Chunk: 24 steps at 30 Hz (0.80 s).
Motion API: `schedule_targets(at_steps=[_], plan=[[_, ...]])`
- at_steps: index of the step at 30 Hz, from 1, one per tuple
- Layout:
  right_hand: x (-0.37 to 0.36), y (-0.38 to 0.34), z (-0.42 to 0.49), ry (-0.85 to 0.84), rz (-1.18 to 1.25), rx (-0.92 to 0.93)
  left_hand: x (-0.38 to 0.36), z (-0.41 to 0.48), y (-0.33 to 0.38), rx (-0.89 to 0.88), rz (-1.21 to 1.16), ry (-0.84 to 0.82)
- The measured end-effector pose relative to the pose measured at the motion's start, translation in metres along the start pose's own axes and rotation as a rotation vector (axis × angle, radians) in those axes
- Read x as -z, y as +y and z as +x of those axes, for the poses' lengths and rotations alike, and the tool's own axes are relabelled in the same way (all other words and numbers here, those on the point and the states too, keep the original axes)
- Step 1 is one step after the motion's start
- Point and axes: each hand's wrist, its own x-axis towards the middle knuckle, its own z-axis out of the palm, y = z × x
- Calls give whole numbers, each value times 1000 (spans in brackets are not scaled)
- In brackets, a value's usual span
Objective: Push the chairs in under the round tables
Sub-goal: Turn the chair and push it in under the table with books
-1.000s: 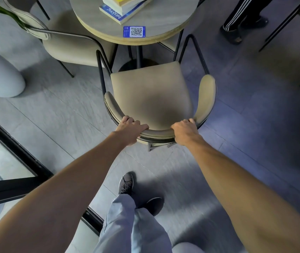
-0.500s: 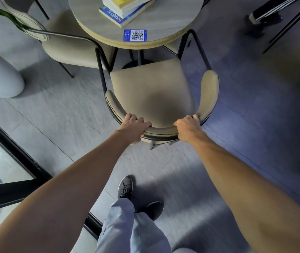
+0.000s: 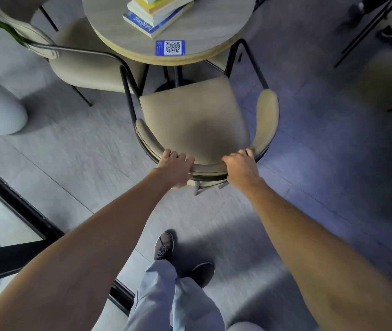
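Floor: grey tiles [image 3: 75, 163] around the round table [image 3: 214, 32].
Second chair [image 3: 90, 63]: left of the table, seat partly under its edge.
Left hand [image 3: 174, 167]: fingers wrapped over the chair [image 3: 195, 115] backrest, left of centre, to steer.
Chair: just before the table, seat front at its rim, not yet under.
Right hand [image 3: 240, 169]: clamped on the backrest, right of centre, balancing the push.

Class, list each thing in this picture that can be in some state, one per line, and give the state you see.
Left hand: closed on the chair's backrest.
Right hand: closed on the backrest.
Chair: upright, seat mostly out from under the table, front edge near the rim.
Second chair: upright, seat partly under the table.
Table: holds books and a QR card.
Books: stacked, closed.
QR card: flat at the table's near edge.
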Motion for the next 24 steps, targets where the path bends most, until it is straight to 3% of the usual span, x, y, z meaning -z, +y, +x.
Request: schedule_targets(at_steps=[4, 9, 17, 24], plan=[[16, -4, -10, -48, 37, 36, 18, -9, 10, 0, -3, -84], [60, 8, -23, -85, 116, 67, 66, -12, 19, 23, -168, -100], [158, 70, -28, 71, 123, 23, 182, 8, 51, 43, -95, 148], [228, 130, 7, 124, 88, 12, 271, 59, 57, 138, -8, 271]])
